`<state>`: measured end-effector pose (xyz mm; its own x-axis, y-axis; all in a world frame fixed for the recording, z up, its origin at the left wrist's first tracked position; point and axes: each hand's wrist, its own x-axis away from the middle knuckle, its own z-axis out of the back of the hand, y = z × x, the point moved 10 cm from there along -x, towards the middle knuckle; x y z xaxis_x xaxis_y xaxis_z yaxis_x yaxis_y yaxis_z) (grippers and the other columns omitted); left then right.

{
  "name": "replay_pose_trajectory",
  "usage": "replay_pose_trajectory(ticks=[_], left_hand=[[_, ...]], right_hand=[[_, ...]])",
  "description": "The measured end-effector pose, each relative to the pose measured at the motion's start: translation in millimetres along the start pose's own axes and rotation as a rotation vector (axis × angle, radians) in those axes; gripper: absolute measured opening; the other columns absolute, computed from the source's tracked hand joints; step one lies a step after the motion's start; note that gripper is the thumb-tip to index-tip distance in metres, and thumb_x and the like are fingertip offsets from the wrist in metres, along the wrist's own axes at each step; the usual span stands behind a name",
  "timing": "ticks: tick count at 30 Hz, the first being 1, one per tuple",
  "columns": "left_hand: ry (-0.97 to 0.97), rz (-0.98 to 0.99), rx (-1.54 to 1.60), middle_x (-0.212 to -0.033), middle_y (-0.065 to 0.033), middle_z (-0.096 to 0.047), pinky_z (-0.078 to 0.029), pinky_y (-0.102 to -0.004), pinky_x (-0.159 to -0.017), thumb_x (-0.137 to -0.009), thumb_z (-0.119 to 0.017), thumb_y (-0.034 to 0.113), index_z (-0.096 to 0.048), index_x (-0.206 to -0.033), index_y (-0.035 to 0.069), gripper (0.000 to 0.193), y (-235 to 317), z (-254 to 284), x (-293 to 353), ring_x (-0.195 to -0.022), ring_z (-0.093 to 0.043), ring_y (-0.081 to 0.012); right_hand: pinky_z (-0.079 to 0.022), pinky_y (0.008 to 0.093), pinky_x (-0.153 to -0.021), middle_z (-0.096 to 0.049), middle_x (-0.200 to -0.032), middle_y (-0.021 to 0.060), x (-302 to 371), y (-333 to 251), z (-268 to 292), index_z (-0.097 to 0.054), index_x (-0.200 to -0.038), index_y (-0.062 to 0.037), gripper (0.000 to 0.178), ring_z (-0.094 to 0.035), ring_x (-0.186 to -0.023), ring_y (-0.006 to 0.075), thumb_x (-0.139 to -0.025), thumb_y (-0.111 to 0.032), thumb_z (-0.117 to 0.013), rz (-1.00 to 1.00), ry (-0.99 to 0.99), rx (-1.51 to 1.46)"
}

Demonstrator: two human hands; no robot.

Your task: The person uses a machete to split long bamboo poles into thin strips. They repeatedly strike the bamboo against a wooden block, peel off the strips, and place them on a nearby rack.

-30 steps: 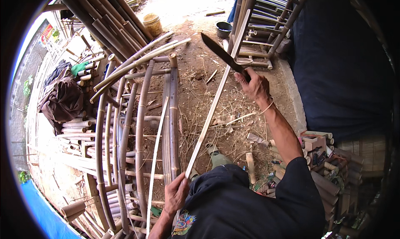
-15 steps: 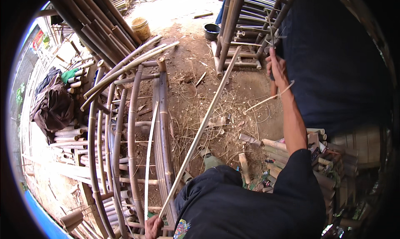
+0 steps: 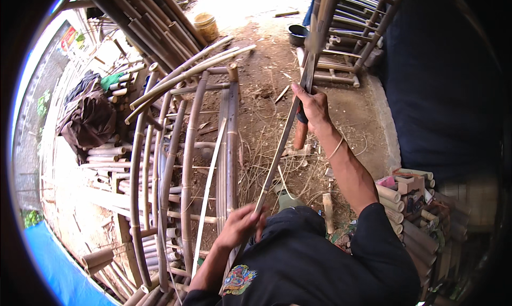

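Two hands steady it: your left hand (image 3: 241, 227) clamps the bamboo strip (image 3: 277, 159) at six o'clock, your right hand (image 3: 313, 106) grips the machete (image 3: 305, 101) against it at twelve.

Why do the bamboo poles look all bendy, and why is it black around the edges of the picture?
In the head view, the fisheye lens curves the bamboo poles near the rim and leaves a black border. Sunlight washes out the ground at the top, the right side sits in deep shadow, and the long knife in the right hand looks slightly smeared.
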<state>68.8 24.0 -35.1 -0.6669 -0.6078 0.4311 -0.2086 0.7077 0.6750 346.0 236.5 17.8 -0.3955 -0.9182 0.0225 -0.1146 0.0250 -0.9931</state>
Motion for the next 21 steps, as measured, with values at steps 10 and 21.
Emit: replay_pose_trajectory(ticks=[10,21], left_hand=[[0.332,-0.311,-0.182,-0.068,-0.0002,-0.056,-0.029,-0.0193,-0.038,-0.1,-0.053,0.022,-0.053,-0.131,0.003,0.036,97.2,13.8,-44.0,-0.044,-0.041,-0.0042],[0.43,-0.403,-0.308,-0.068,0.0047,-0.048,-0.032,-0.0186,-0.046,-0.1,-0.053,0.017,-0.051,-0.133,-0.003,0.039,89.5,14.1,-31.3,-0.054,-0.04,-0.0021]], right_hand=[[-0.046,0.0384,-0.043,-0.051,-0.053,0.0036,125.1,-10.7,-74.3,-0.056,-0.074,-0.0084,0.061,-0.056,-0.044,0.0235,-0.088,-0.067,-0.05,0.709,-0.381,0.966],[-0.047,0.0411,-0.046,-0.056,-0.055,0.0103,120.1,4.7,-78.8,-0.058,-0.081,-0.0055,0.064,-0.06,-0.049,0.0323,-0.091,-0.067,-0.045,0.571,-0.42,0.903]])
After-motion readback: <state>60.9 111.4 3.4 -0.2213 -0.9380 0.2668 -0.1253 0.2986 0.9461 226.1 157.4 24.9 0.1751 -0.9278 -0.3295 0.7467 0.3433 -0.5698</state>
